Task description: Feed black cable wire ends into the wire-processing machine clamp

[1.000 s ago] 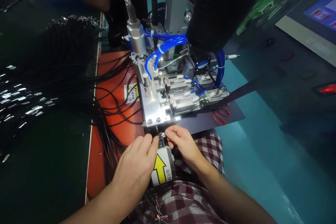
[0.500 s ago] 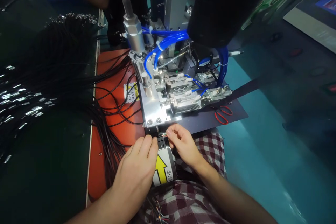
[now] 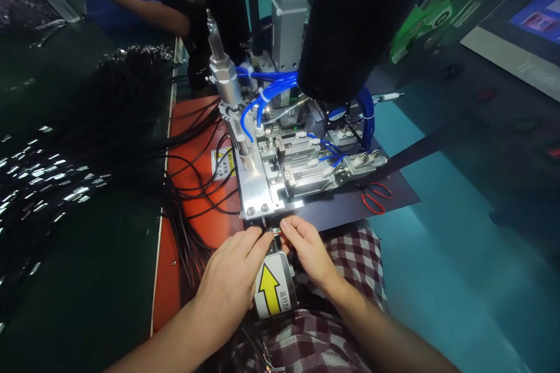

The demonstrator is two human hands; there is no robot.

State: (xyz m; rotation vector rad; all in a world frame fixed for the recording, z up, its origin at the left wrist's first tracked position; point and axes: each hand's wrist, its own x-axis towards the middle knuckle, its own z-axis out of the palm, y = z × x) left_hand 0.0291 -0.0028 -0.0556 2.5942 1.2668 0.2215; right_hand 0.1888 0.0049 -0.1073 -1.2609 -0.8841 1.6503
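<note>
My left hand (image 3: 236,265) is closed, its fingertips at the black guide just below the metal machine (image 3: 258,186). Between both hands show small thin coloured wire ends (image 3: 276,232). Thumb and forefinger of my right hand (image 3: 306,247) pinch at these wires from the right. What the left fingers hold is hidden beneath them. A white plate with a yellow arrow (image 3: 269,288) lies just under the fingertips. Black cables (image 3: 186,245) run down on the left, beside my left hand.
Red-handled scissors (image 3: 376,198) lie on the dark plate at right. Blue air tubes (image 3: 280,84) and a thick black column (image 3: 345,29) rise over the machine. A large cable pile (image 3: 126,93) covers the left table. Another person's arm (image 3: 149,11) is at the back left.
My left fingertips have moved right, closer to my right fingertips, and more of the coloured wire ends shows between them. The whole view has shifted slightly.
</note>
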